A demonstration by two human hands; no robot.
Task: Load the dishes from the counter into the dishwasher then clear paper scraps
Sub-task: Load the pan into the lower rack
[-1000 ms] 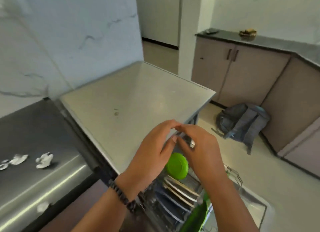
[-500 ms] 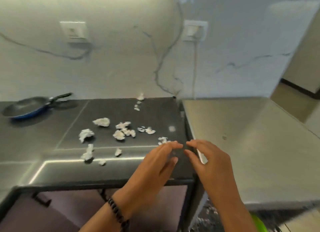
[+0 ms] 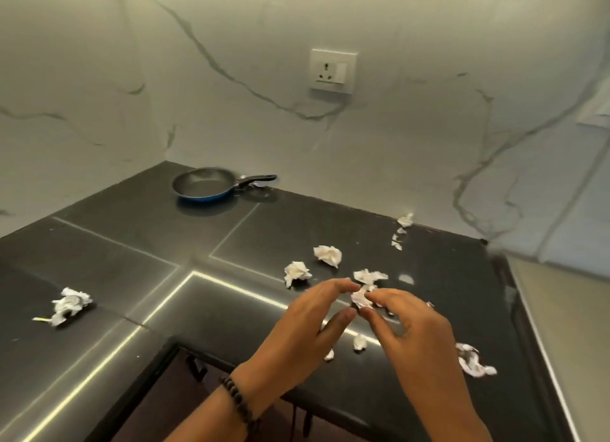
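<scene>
I have both hands low in the centre of the frame over the dark table (image 3: 231, 309). My right hand (image 3: 416, 339) pinches a crumpled paper scrap (image 3: 360, 297) at its fingertips, lifted just off the surface; my left hand (image 3: 307, 326) hangs beside it with fingers loose, holding nothing, probably ready to take what I gather. More scraps lie around: two balls (image 3: 326, 255) above the hands, one (image 3: 67, 304) at far left, another (image 3: 472, 360) at lower right. A blue frying pan (image 3: 204, 185) sits by the wall, seemingly a dish left to load. No readable writing anywhere
</scene>
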